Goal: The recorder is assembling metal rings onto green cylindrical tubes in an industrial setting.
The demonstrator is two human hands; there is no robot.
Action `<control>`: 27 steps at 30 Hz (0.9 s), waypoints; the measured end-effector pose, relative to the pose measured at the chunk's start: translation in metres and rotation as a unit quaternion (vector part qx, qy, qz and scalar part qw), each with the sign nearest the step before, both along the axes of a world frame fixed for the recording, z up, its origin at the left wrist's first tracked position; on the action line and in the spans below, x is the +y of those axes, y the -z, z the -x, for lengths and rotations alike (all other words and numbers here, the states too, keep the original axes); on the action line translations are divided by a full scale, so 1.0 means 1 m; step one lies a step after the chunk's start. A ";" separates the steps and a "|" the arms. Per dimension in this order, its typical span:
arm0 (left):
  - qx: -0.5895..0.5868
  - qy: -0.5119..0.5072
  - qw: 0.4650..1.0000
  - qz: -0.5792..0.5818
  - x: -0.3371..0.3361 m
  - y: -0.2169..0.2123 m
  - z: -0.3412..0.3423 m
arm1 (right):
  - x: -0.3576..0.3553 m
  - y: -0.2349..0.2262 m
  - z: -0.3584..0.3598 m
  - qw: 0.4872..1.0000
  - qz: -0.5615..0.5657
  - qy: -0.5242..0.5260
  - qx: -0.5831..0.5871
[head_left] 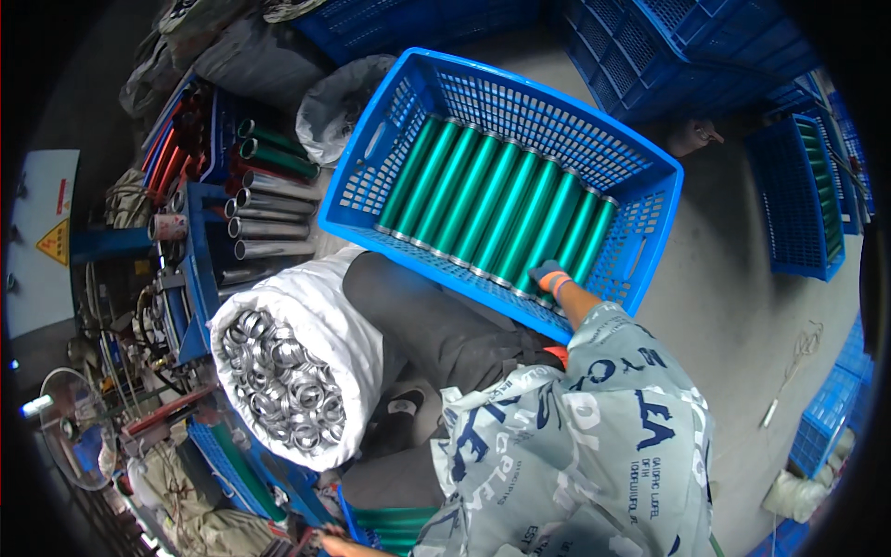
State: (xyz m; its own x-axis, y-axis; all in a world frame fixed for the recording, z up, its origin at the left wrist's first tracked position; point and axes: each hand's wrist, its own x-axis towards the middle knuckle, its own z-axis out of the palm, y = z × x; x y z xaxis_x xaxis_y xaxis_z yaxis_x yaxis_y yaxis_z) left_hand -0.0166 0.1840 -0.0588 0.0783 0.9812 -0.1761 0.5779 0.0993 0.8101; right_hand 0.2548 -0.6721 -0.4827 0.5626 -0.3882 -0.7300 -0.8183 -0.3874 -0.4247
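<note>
Patterned shirt (594,418): pale grey-green with dark lettering, spread closest to the camera, its right sleeve turned toward the crate.
Green tubes (497,209): laid side by side in a slanting row inside the blue crate (654,232); silvery ends are shown and a gloss is carried along their length.
Tube handling: judged stiff, smooth and rather slippery, probably hollow and of moderate weight; the finish could be scratched by knocking. Each is best taken around its middle, or steadied at both ends.
Right grip: the right hand (554,277), gloved in grey and orange, is placed at the near ends of the rightmost tubes; whether one is clamped cannot be told.
Left grip: the left hand (320,539) is only partly seen at the lower edge, near more tubes (399,522); whether its fingers are apart or together cannot be told.
White sack (360,371): filled with loose silvery rings (283,381) and stood beside the crate.
Silver tubes (274,228): stacked left of the crate.
Second crate (784,200): loaded with green tubes, at the far right.
</note>
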 end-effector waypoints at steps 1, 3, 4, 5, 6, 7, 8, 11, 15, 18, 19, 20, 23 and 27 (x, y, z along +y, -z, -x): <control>0.088 0.028 0.996 -0.019 -0.017 0.012 0.009 | -0.001 0.010 0.008 0.995 0.057 -0.087 -0.004; 0.262 0.071 0.960 -0.064 -0.054 0.027 0.033 | 0.004 0.007 0.005 0.992 0.069 -0.092 0.055; 0.353 0.069 0.928 -0.098 -0.064 0.013 0.063 | 0.033 -0.011 -0.007 0.991 0.051 -0.112 0.057; 0.441 0.061 0.887 -0.125 -0.074 0.001 0.096 | 0.059 -0.038 -0.027 0.966 0.076 -0.234 0.077; 0.518 0.057 0.843 -0.134 -0.089 0.006 0.123 | 0.070 -0.060 -0.055 0.925 0.117 -0.351 0.087; 0.589 0.057 0.795 -0.131 -0.103 0.017 0.153 | 0.063 -0.072 -0.073 0.909 0.138 -0.392 0.022; 0.658 0.045 0.742 -0.119 -0.115 0.035 0.197 | 0.067 -0.065 -0.092 0.928 0.174 -0.329 -0.008; 0.363 -0.098 0.925 0.053 -0.118 0.132 0.192 | 0.042 -0.107 -0.187 0.796 0.289 -0.440 -0.299; 0.546 -0.278 0.764 -0.201 -0.115 0.137 0.293 | 0.297 -0.318 -0.227 0.775 -0.204 -0.208 -0.561; 0.438 -0.128 0.866 -0.203 -0.128 0.183 0.245 | 0.385 -0.415 -0.206 0.697 -0.356 -0.295 -0.548; 0.459 -0.118 0.856 -0.208 -0.139 0.192 0.213 | 0.417 -0.435 -0.183 0.652 -0.315 -0.389 -0.569; 0.455 -0.139 0.859 -0.191 -0.142 0.188 0.208 | 0.459 -0.456 -0.151 0.628 -0.294 -0.476 -0.541; 0.408 -0.125 0.877 -0.222 -0.135 0.166 0.216 | 0.558 -0.482 -0.080 0.471 -0.178 -0.673 -0.541; 0.374 -0.151 0.908 -0.108 -0.136 0.151 0.212 | 0.594 -0.419 -0.060 0.286 -0.029 -0.774 -0.564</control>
State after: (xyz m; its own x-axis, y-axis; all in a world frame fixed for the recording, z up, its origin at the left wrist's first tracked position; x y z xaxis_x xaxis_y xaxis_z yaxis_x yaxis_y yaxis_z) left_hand -0.2281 0.0478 -0.2101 -0.2626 0.9560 0.1310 0.9479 0.2301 0.2204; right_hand 0.3152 -0.0784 -0.0634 -0.0821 0.9577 0.2758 0.9851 0.1199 -0.1234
